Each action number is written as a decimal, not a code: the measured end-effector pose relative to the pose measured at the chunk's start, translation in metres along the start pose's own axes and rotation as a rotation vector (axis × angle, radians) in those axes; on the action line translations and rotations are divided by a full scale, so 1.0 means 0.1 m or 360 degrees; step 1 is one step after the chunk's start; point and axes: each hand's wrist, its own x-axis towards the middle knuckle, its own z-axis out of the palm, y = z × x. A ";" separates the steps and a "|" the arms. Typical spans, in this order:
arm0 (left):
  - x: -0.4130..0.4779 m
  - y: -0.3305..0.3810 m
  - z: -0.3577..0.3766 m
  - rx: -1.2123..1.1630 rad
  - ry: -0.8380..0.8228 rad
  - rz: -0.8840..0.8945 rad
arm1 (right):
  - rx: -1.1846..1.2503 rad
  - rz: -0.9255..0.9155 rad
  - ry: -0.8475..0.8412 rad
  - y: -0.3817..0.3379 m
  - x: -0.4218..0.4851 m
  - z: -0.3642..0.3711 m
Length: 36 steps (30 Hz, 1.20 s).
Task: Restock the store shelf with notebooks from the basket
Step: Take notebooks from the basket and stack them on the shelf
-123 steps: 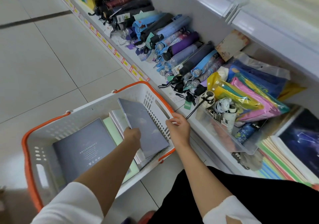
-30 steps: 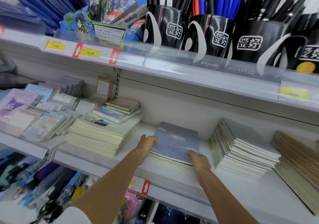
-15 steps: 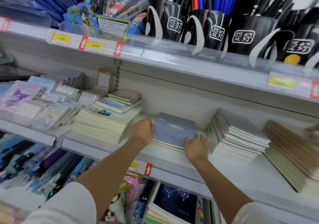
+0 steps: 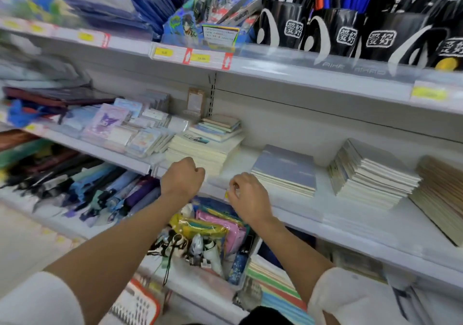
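Observation:
A low stack of grey-blue notebooks (image 4: 285, 168) lies flat on the middle shelf (image 4: 350, 220), between a cream stack and a fanned stack. My left hand (image 4: 181, 178) hovers in front of the shelf edge, left of the stack, fingers curled and holding nothing. Just in front of the stack's left corner is my right hand (image 4: 246, 197), also loosely curled and empty. Neither hand touches the notebooks. A corner of the white and orange basket (image 4: 136, 304) shows at the bottom edge.
A cream notebook stack (image 4: 200, 153) with small pads on top sits to the left, a fanned stack (image 4: 370, 177) and brown notebooks (image 4: 441, 194) to the right. Black pen cups (image 4: 333, 31) fill the shelf above. Umbrellas (image 4: 100, 189) and pouches (image 4: 213, 227) lie below.
Both hands have let go of the grey-blue notebooks and drawn back toward me and left, off the shelf. The notebooks stay on the stack. The view has swung right and down.

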 end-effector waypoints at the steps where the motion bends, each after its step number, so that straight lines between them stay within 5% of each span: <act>1: -0.06 -0.20 -0.07 -0.0006 0.0004 -0.0051 | 0.0031 -0.0042 -0.0042 -0.14 -0.07 0.12; 18: -1.52 -3.39 -0.49 -0.0171 0.0019 -0.1421 | 0.0487 -0.0177 -0.0844 -1.94 -0.98 2.09; 29: -2.38 -4.24 -0.03 -0.1113 0.0103 -0.2355 | 0.0785 0.0465 -0.1590 -1.72 -1.92 2.99; 36: -2.41 -4.25 0.47 -0.1396 -0.0020 -0.2482 | 0.0893 0.0593 -0.1631 -1.59 -1.90 3.20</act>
